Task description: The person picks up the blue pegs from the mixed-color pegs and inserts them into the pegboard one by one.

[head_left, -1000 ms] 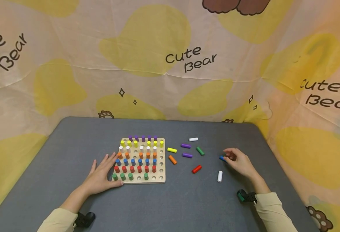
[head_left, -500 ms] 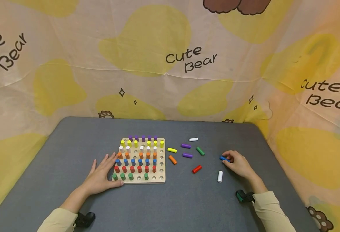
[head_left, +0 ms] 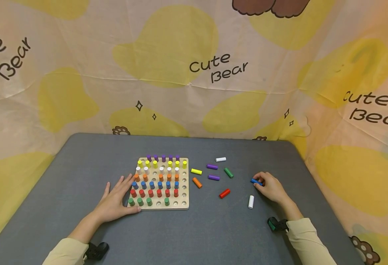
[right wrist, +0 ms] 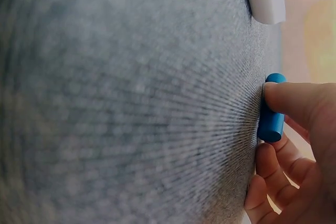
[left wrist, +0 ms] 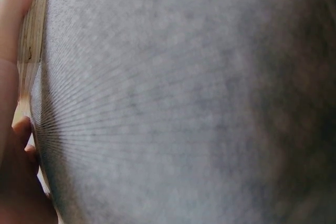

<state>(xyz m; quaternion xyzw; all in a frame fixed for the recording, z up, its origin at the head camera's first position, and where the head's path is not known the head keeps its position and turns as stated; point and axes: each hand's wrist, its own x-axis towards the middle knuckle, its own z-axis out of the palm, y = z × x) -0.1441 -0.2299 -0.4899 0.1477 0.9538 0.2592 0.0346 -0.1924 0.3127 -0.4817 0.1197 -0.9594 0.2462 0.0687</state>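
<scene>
My left hand (head_left: pixel 116 201) lies with spread, straight fingers along the left side of a wooden pegboard (head_left: pixel 186 191), its thumb at the near edge. In the left wrist view the thumb (left wrist: pixel 11 22) touches the board's side (left wrist: pixel 35 30). Upright pegs in purple, yellow, white, orange, blue, red and green stand in rows on the board, with some bare holes. Off to the right, my right hand (head_left: pixel 272 187) pinches a blue peg (head_left: pixel 255 181) between thumb and fingers. That blue peg (right wrist: pixel 272 121) lies on its side at the tabletop.
Loose pegs lie between board and right hand: yellow (head_left: pixel 196 171), orange (head_left: pixel 197 182), two purple (head_left: pixel 212 166), green (head_left: pixel 228 172), red (head_left: pixel 225 193) and white (head_left: pixel 220 159). Another white peg (head_left: pixel 251 201) lies just nearer than the right hand. A printed cloth (head_left: pixel 194 110) hangs behind the grey table (head_left: pixel 197 235).
My right hand has shifted slightly, its fingers coming down around the blue peg, more of which now shows. The left hand and pegboard have stayed put.
</scene>
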